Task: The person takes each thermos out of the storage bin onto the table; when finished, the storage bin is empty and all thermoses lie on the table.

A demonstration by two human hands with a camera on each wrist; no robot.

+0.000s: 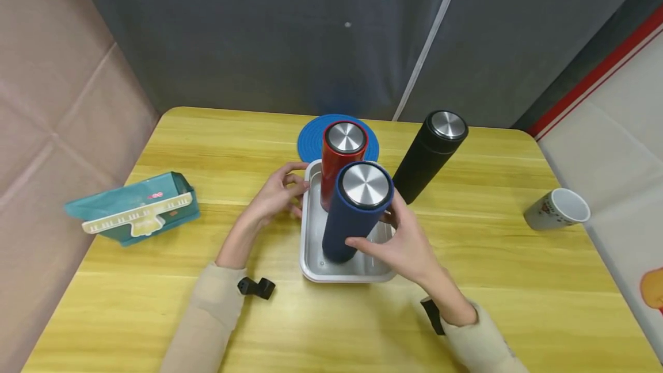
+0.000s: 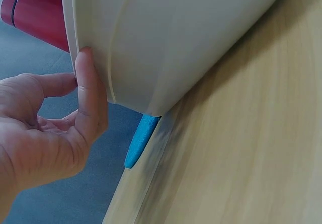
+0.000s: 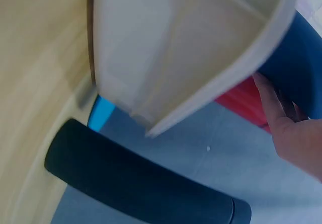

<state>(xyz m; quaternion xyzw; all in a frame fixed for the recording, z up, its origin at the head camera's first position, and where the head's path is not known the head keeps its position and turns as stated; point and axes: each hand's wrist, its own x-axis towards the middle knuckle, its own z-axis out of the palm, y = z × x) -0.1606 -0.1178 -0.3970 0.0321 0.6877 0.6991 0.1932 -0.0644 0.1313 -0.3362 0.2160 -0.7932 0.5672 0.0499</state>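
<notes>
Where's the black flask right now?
In the head view the black flask stands on the table, outside the metal tray, on its far right side, just right of the blue mat; neither hand touches it.

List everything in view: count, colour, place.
blue flask: 1, navy, upright in tray, near end
red flask: 1, red, upright in tray, far end
tray: 1, silver, table centre
black flask: 1, black, upright on table, right of tray
mat: 1, blue, behind tray
mug: 1, white, on its side, right edge
box: 1, teal, left side
table: 1, yellow wood
left hand: touches tray's left rim
right hand: grips blue flask
</notes>
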